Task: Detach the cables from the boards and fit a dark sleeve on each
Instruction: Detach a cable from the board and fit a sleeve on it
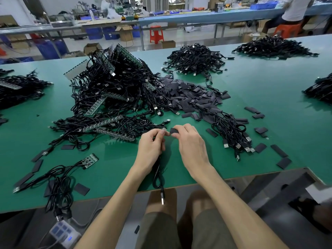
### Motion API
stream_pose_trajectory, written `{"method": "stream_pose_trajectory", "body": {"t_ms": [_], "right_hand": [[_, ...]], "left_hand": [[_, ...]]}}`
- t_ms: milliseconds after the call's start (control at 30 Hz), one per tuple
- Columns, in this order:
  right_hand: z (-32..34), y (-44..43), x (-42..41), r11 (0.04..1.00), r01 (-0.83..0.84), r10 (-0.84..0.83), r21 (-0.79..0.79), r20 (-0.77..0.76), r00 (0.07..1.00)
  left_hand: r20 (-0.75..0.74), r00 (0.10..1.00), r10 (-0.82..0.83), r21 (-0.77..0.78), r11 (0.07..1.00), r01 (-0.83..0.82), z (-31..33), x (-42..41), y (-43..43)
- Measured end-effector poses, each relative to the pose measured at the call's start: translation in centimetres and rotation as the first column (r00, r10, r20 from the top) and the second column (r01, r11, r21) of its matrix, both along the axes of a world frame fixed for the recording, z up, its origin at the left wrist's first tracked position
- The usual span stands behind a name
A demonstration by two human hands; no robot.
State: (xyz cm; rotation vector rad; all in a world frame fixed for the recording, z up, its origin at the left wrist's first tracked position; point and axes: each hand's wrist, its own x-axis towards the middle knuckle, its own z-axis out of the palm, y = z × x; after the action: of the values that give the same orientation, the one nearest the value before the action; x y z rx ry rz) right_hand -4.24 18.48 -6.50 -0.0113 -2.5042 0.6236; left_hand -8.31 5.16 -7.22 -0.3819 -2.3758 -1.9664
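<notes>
The flat dark sleeve (pixel 173 130) could buckle or miss the cable (pixel 157 174) tip, likely if the pinch squeezes its mouth flat. The right hand (pixel 190 142) pinches the sleeve between its fingers (pixel 181 129). The left hand (pixel 150 150) grips the cable end just beside it, the cable trailing below.

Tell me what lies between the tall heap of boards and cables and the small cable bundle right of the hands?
A spread pile of flat dark sleeves, with a few USB plugs at its near edge, seen in the head view.
</notes>
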Motion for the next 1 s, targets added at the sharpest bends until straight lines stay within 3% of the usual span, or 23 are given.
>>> {"method": "stream_pose_trajectory", "body": {"t_ms": [233, 1000], "right_hand": [[-0.04, 0.01, -0.23, 1.000, -0.008, 0.009, -0.027, 0.044, 0.999], [-0.27, 0.10, -0.22, 0.992, -0.099, 0.099, -0.082, 0.007, 0.995]], "left_hand": [[0.012, 1.000, 0.002, -0.088, 0.996, -0.001, 0.03, -0.02, 0.19], [-0.025, 0.999, 0.032, -0.157, 0.987, -0.035, -0.52, -0.16, 0.02]]}}
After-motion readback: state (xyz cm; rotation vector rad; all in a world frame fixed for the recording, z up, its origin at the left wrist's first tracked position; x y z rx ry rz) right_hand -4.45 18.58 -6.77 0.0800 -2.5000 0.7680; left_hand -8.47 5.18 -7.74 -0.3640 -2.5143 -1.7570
